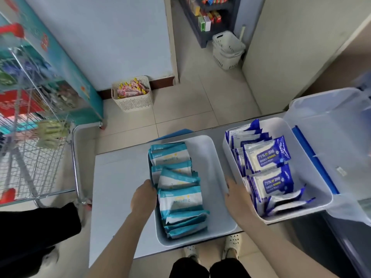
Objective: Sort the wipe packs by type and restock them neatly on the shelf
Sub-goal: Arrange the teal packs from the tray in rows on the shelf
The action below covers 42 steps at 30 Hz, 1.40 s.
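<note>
Two white bins stand side by side on a grey table (pixel 118 187). The left bin (pixel 210 157) holds a row of teal-and-white wipe packs (pixel 178 189) along its left side. The right bin (pixel 313 173) holds dark blue alcohol wipe packs (pixel 269 157), some upright, some lying flat. My left hand (pixel 143 197) grips the left rim of the left bin, fingers curled over the edge. My right hand (pixel 233 193) rests on that bin's right rim, in the gap between the two bins.
A clear storage box with a blue strip (pixel 331 125) sits at the right. A wire shopping cart (pixel 30 125) stands at the left. A white basket of pink packets (pixel 131 93) is on the floor by the wall, stacked baskets (pixel 227 50) further back beside a dark shelf (pixel 202 15).
</note>
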Each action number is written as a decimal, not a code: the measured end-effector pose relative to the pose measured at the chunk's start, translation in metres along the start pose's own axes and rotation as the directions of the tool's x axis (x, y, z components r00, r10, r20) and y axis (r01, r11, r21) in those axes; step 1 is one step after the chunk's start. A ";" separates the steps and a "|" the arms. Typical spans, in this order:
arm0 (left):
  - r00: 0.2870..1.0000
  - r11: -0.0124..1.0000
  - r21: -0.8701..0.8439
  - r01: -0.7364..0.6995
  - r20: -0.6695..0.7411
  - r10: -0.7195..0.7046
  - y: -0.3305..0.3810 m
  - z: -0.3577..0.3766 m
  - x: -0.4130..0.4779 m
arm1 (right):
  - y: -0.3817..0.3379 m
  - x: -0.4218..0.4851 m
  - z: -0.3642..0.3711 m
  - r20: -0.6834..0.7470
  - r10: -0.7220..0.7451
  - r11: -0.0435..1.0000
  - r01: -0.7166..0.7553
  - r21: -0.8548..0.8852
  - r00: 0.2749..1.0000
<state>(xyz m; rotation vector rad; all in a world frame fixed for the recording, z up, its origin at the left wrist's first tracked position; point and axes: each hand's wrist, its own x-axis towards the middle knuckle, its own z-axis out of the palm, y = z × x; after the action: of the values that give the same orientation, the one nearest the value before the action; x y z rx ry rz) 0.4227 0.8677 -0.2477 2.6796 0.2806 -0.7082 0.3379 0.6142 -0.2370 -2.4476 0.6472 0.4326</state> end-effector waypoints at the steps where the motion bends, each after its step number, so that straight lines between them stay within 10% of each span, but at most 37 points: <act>1: 1.000 1.000 0.008 -0.014 0.011 0.014 0.000 -0.001 0.000 | 0.000 0.000 -0.001 -0.007 0.015 1.000 -0.015 -0.019 1.000; 20: 0.962 0.933 -0.244 -0.266 -0.004 0.273 0.088 -0.120 -0.006 | -0.035 -0.018 -0.132 -0.285 -0.107 0.991 0.125 0.047 0.952; 42: 0.612 0.617 -0.302 -0.727 0.123 0.781 0.418 -0.131 -0.215 | 0.134 -0.199 -0.409 -0.748 0.174 0.977 -0.205 0.052 0.641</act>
<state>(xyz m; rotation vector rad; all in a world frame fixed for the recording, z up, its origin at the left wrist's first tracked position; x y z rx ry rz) 0.4119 0.5129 0.0871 2.1311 -0.7813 -0.6447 0.1661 0.3437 0.1120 -2.5507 1.2472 -0.5697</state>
